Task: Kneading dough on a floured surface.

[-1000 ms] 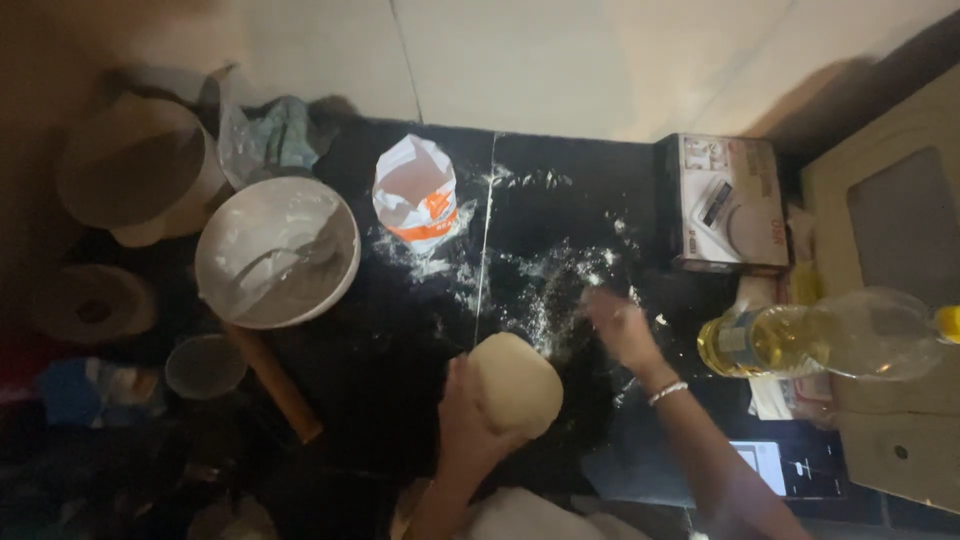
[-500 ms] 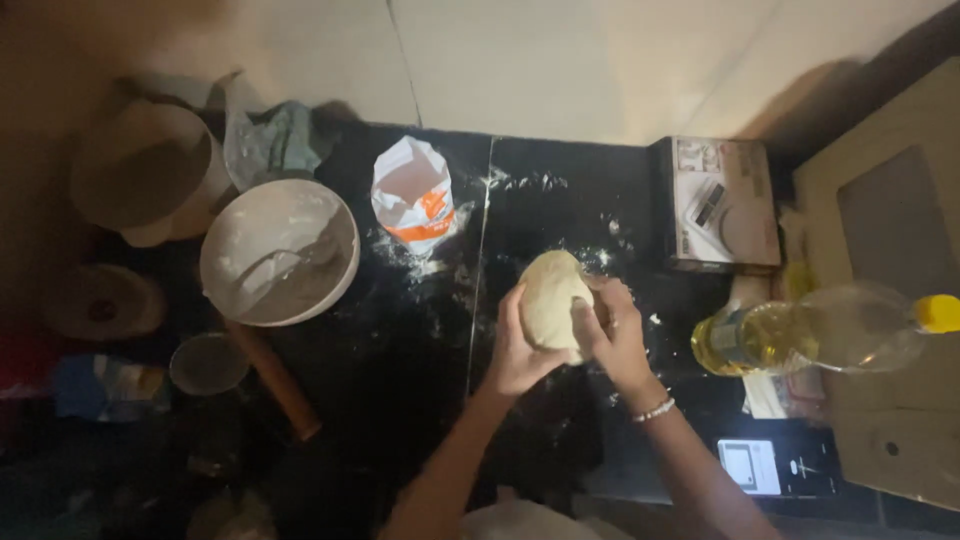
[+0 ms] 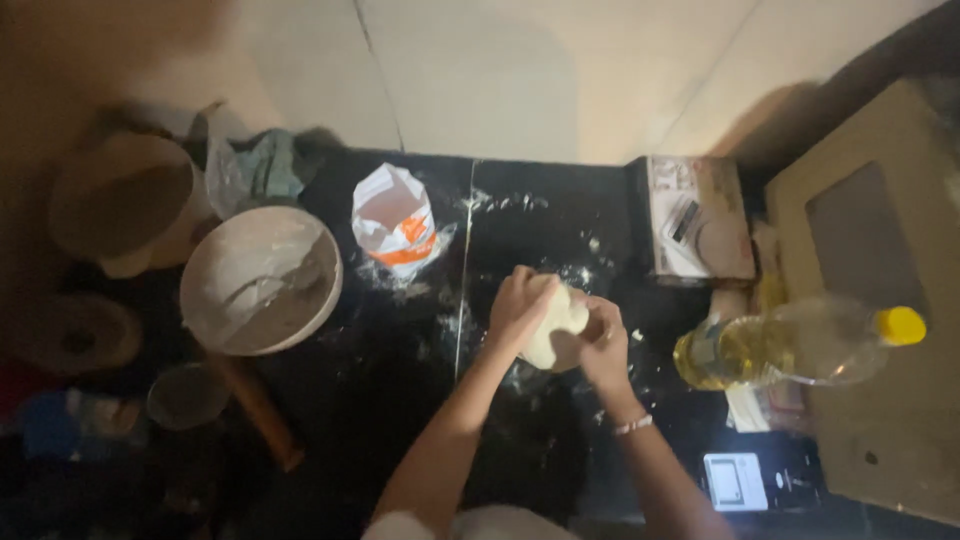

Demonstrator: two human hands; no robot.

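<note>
From my remote seat I see a white paper bag (image 3: 395,225) with an orange band standing open at the back of the dark desk (image 3: 400,400), flour scattered around it. At the right back sits a flat box (image 3: 700,220) with pale printed sides; its print is too blurred to tell. A clear oil bottle (image 3: 790,345) with a yellow cap lies on its side at the right edge. Left of the bag stands a white bowl (image 3: 262,280) dusted inside with flour.

My left hand (image 3: 520,305) and right hand (image 3: 600,340) press on a pale dough ball (image 3: 555,320) mid-desk. Each grip is curled about the dough from its own side, fingers touching it, covering part of it.

The left side is dim: round containers and a wooden rolling pin (image 3: 260,410) are hard to make out.
</note>
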